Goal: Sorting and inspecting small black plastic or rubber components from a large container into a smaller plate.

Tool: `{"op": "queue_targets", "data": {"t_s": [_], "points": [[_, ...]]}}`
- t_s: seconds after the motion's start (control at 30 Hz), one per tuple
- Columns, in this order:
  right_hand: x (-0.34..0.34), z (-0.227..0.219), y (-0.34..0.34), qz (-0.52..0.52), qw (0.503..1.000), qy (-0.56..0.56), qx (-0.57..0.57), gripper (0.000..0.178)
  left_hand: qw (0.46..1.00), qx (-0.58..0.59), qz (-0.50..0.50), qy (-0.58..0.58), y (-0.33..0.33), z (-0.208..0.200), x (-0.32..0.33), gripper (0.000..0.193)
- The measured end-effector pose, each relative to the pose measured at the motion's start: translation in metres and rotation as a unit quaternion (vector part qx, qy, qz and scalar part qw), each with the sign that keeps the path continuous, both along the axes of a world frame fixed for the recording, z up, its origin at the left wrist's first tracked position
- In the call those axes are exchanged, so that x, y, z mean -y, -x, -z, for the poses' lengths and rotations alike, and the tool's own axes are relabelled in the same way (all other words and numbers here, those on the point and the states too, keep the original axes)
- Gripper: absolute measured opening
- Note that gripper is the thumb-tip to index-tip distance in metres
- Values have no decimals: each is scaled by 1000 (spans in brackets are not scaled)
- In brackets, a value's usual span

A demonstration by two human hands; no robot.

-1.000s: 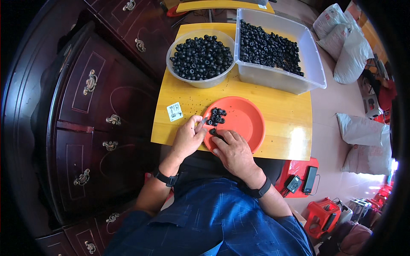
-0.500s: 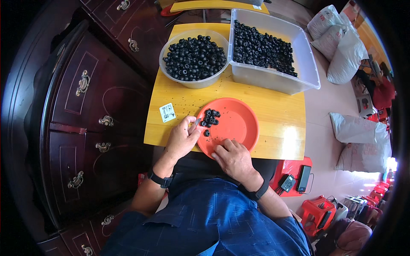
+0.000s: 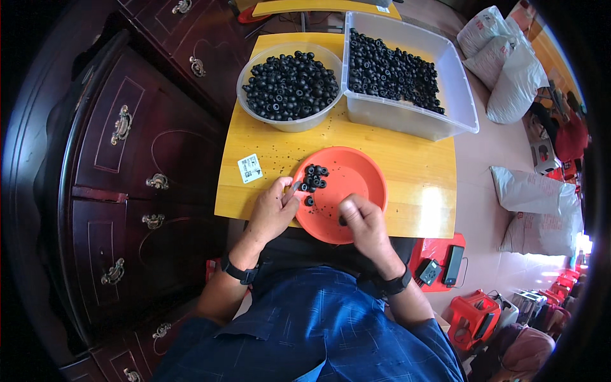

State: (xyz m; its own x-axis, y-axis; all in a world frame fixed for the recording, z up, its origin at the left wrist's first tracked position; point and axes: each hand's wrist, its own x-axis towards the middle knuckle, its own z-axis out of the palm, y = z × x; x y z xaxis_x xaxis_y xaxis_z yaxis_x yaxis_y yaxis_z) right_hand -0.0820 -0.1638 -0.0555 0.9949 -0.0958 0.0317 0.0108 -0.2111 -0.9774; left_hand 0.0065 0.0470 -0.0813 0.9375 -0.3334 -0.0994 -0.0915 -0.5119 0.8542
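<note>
My left hand (image 3: 272, 213) is at the left rim of a red round plate (image 3: 356, 172), closed on a small grey blade-like tool (image 3: 294, 189). My right hand (image 3: 366, 230) is over the plate's lower right side, its fingers curled round a small black ring-shaped part (image 3: 343, 221), of which only a bit shows. Several like black parts (image 3: 314, 177) lie heaped at the plate's left side, and a single black part (image 3: 309, 201) lies just below them. Dark crumbs are scattered over the plate.
Beyond the plate stand a round clear bowl (image 3: 242, 95) and a rectangular clear bin (image 3: 414, 114), both holding many black parts. A white label (image 3: 250, 168) is on the yellow table (image 3: 254, 143). Dark drawers (image 3: 165, 146) stand left; white sacks (image 3: 519, 86) and red stools (image 3: 472, 318) right.
My right hand has turned and lifted slightly to the right, thumb uppermost, and a black part now shows in its fingers. My left hand stays almost where it was with the blade-like tool.
</note>
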Motion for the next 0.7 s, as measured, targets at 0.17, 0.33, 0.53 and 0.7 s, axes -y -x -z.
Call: {"op": "queue_targets", "data": {"t_s": [0.17,0.33,0.53,0.7], "points": [[11,-14,-6,42,895,-406,-182,35,998,-51,20,-11,2,-13,2,33],[-3,-4,-16,41,997,-65,-29,32,999,-38,0,2,4,-7,3,36],[-9,-3,-35,63,997,26,20,27,998,-62,0,28,5,1,0,37],[14,-6,-27,70,886,-439,-132,33,996,-78,-7,51,7,5,-2,40]]}}
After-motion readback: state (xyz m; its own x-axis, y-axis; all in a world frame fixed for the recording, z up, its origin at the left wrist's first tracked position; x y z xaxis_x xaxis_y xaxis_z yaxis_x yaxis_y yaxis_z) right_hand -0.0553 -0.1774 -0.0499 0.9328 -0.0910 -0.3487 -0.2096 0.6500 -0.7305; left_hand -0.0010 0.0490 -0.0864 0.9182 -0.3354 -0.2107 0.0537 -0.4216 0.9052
